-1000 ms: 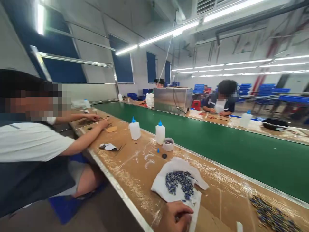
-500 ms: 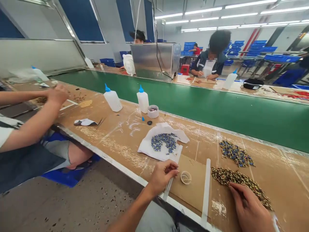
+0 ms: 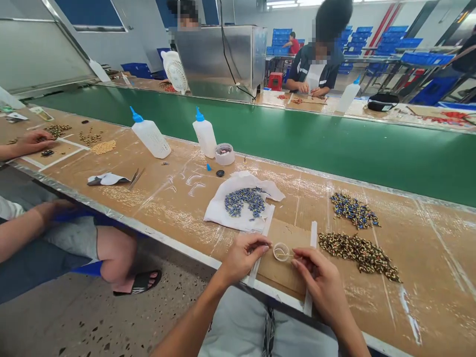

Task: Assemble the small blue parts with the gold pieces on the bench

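Observation:
My left hand [image 3: 243, 256] rests at the near edge of the brown table [image 3: 174, 198], its fingers pinched together on something too small to make out. My right hand [image 3: 320, 285] is just to the right, pinching a thin stick whose tip reaches over a small clear cup [image 3: 281, 251] that stands between the two hands. Behind the left hand lies a white cloth [image 3: 226, 213] with a heap of blue beads [image 3: 244, 202]. To the right lie a pile of blue beads [image 3: 353, 209] and a longer pile of dark and gold beads [image 3: 359, 252].
Two white squeeze bottles [image 3: 150, 137] [image 3: 205, 134] with blue caps and a small white tub [image 3: 224, 154] stand further back. A green conveyor belt [image 3: 297, 144] runs behind the table. A person's arm and leg [image 3: 55, 233] are at the left; others sit across the belt.
The view has swung right and down. My right hand has left the dark and gold bead pile and come in beside the cup. The neighbour's near arm has dropped below the table edge.

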